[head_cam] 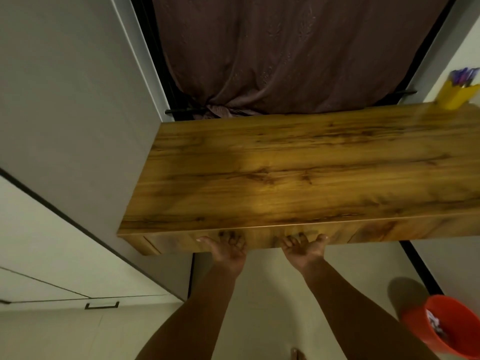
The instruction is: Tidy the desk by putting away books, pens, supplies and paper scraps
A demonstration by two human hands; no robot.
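The wooden desk [298, 172] has a bare top apart from a yellow pen holder [455, 96] at its far right corner, filled with purple pens [465, 76]. Both my hands are palm-up at the drawer front [259, 236] under the desk's near edge. My left hand [228, 249] and my right hand [304, 249] curl their fingers around the panel's lower edge, a hand's width apart. The drawer sits flush with the desk front.
An orange bucket [420, 331] with paper scraps inside stands on the floor at the lower right. A tall grey cabinet [65, 126] flanks the desk's left end. A brown curtain [285, 53] hangs behind the desk. A low white cabinet [52, 268] is at the left.
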